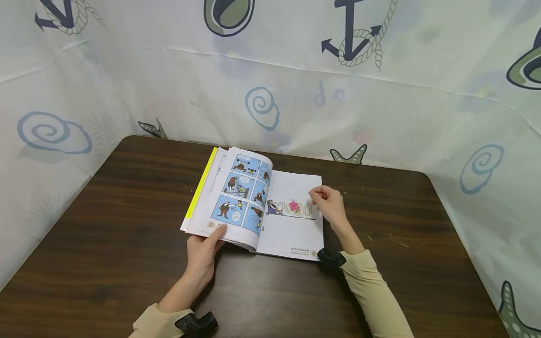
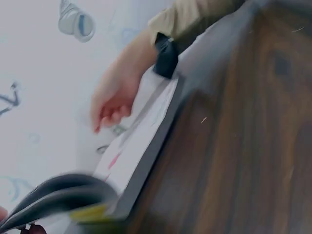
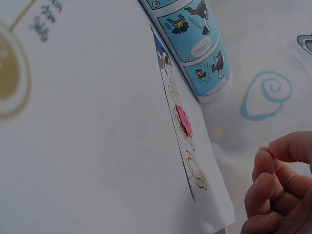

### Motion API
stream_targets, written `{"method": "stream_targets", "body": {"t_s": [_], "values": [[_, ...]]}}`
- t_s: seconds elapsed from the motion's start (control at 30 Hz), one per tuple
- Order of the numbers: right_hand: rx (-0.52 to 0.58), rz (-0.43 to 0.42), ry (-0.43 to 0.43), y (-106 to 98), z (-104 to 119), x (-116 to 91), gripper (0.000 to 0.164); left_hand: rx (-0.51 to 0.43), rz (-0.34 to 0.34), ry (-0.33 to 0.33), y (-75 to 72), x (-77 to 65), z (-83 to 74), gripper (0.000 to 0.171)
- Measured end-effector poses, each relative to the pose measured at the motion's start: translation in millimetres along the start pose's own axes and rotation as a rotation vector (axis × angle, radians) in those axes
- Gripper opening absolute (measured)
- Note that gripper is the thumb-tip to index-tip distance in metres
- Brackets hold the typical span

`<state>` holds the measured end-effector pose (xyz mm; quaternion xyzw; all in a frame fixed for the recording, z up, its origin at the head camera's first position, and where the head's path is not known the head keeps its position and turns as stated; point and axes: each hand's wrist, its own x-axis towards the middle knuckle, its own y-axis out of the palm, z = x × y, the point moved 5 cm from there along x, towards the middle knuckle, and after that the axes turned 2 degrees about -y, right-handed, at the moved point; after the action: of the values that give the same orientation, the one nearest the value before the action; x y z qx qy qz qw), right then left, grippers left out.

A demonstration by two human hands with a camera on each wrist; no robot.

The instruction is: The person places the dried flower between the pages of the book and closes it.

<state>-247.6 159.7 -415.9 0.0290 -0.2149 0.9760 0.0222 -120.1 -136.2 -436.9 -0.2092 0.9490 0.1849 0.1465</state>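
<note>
An open comic book (image 1: 289,241) lies on the table, its left-hand pages raised and curving, with blue cartoon panels on the left page. My left hand (image 1: 204,253) grips these pages at the lower left, thumb on top near the corner and the other fingers hidden beneath. On the mostly white right page, a pink flower-shaped piece (image 3: 184,121) sits over a small drawing. My right hand (image 1: 328,202) hovers at that page's outer edge. Its thumb and index fingertips meet and the other fingers curl in, with nothing visible between them (image 3: 278,183).
The dark wooden table (image 1: 105,244) has rounded far corners. Behind it hangs a white curtain (image 1: 177,89) printed with anchors and shells. Small pale scraps (image 1: 403,245) lie on the wood to the right. A black wrist strap (image 1: 196,324) sits on the left sleeve, another on the right.
</note>
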Motion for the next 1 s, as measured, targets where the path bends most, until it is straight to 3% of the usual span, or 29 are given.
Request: {"method": "stream_targets", "body": {"t_s": [0.23, 0.47, 0.67, 1.0], "values": [[0.012, -0.016, -0.024, -5, 1, -2, 0.014, 0.078, 0.016, 0.047, 24.7, -8.8, 19.4, 0.046], [0.022, -0.039, -0.041, -14, 5, -7, 0.014, 0.219, 0.011, 0.203, 45.9, -15.1, 26.1, 0.051], [0.039, -0.050, -0.061, -23, 6, -11, 0.013, 0.441, -0.017, 0.407, 55.1, -19.1, 23.0, 0.044], [-0.001, -0.063, -0.074, -39, 8, -19, 0.014, 0.608, 0.008, 0.789, 62.6, -25.6, 14.9, 0.035]]}}
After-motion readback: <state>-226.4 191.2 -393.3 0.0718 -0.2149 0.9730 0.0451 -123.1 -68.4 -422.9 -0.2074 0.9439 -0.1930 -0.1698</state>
